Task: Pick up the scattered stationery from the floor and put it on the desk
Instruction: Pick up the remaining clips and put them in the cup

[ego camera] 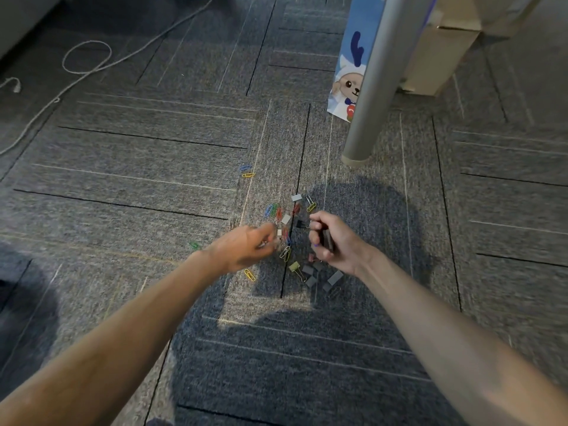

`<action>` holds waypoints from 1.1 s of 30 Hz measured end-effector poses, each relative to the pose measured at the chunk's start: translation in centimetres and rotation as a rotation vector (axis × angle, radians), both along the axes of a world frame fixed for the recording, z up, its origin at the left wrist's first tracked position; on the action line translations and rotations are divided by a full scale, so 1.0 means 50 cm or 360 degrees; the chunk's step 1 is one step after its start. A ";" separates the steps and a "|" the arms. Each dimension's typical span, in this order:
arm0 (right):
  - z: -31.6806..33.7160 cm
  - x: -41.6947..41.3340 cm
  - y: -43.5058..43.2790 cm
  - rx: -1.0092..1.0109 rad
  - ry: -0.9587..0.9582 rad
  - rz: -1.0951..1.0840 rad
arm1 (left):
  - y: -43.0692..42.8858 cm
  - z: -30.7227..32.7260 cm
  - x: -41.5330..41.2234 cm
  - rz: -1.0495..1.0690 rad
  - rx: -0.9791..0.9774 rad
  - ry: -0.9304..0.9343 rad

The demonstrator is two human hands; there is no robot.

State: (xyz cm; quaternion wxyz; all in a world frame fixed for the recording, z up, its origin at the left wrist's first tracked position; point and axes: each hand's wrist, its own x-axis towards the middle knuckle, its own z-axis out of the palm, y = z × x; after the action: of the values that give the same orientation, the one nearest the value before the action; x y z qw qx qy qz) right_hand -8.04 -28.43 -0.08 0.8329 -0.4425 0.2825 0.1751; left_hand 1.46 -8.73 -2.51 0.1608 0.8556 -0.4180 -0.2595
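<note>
Several coloured paper clips [274, 210] and binder clips [310, 273] lie scattered on the grey carpet in the head view. My left hand [246, 250] reaches into the pile, its fingertips pinching small clips at the pile's left side. My right hand [330, 238] is curled round a dark bundle of binder clips just right of the pile. A yellow binder clip [294, 266] lies between my wrists. A blue and a yellow paper clip [246, 171] lie apart, farther away. A green clip [194, 245] lies left of my left wrist.
A grey metal desk leg [368, 96] stands on the carpet to the far right of the pile. A blue cartoon bag [350, 72] leans behind it, with a cardboard box [436, 56] further right. A grey cable [92, 66] loops across the carpet at the far left.
</note>
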 end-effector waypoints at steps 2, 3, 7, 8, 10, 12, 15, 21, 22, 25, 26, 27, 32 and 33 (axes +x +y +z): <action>-0.002 -0.004 -0.004 0.0136 -0.0064 -0.0126 | -0.009 0.011 -0.014 0.0595 -0.0271 0.0679; -0.004 -0.006 -0.006 0.0176 -0.0092 -0.0177 | -0.011 0.020 -0.020 0.0836 -0.0424 0.1034; -0.016 -0.005 -0.004 0.0247 -0.0180 -0.0319 | -0.014 0.031 -0.035 0.1192 -0.0935 0.1864; -0.019 -0.004 -0.003 0.0242 -0.0201 -0.0351 | -0.017 0.033 -0.037 0.1198 -0.1032 0.1954; -0.022 -0.001 -0.001 0.0213 -0.0220 -0.0389 | -0.024 0.038 -0.039 0.1192 -0.1228 0.2085; -0.020 0.000 -0.001 0.0200 -0.0199 -0.0351 | -0.033 0.049 -0.038 0.1225 -0.1311 0.2121; -0.009 -0.001 -0.001 0.0176 -0.0124 -0.0207 | -0.043 0.058 -0.032 0.1312 -0.1192 0.1961; -0.009 0.005 0.000 -0.0025 -0.0287 -0.0237 | -0.047 0.061 -0.033 0.1361 -0.1103 0.1824; -0.008 0.006 -0.002 0.0089 -0.0315 -0.0332 | -0.048 0.062 -0.033 0.1369 -0.1101 0.1821; -0.007 0.008 -0.012 0.0406 -0.0357 -0.0544 | -0.050 0.063 -0.033 0.1387 -0.1101 0.1826; -0.009 0.007 -0.014 0.0462 -0.0360 -0.0572 | -0.050 0.062 -0.033 0.1397 -0.1101 0.1829; -0.012 0.006 -0.015 0.0490 -0.0355 -0.0577 | -0.050 0.062 -0.032 0.1406 -0.1102 0.1832; -0.007 0.002 -0.020 0.0664 -0.0400 -0.0612 | -0.052 0.061 -0.024 0.1407 -0.1106 0.1820; -0.002 0.004 -0.022 0.0739 -0.0439 -0.0626 | -0.053 0.061 -0.022 0.1405 -0.1110 0.1821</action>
State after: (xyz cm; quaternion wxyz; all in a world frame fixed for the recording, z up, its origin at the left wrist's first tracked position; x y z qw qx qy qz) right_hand -7.86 -29.50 -0.20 0.9597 -0.1974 0.1997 0.0090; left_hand 0.38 -11.36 0.56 0.6961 0.5767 0.0493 -0.4248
